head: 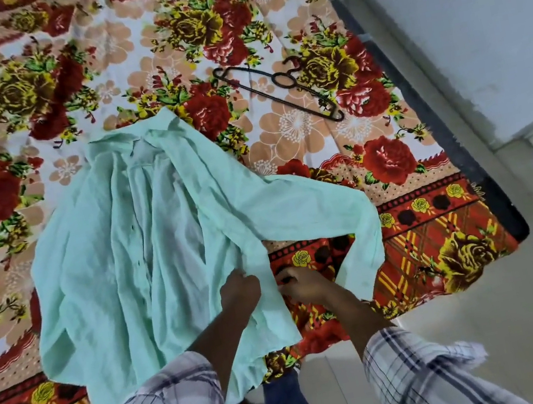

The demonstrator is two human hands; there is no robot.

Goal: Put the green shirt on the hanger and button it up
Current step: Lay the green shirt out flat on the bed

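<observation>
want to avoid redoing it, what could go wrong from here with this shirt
The hanger lies apart from the shirt, past its collar, while the left hand and right hand pinch its front edge near the hem; reaching over may let the fabric bunch. The sleeve is bent back toward the hem and could twist when lifted. The hem hangs past the bedsheet's edge, so the shirt might slip off.

The pale mint-green long-sleeved cloth shirt [144, 244] lies rumpled, seemingly unbuttoned, collar farthest away; the thin dark hanger [283, 80] lies flat, apart, beyond it rightward.
</observation>
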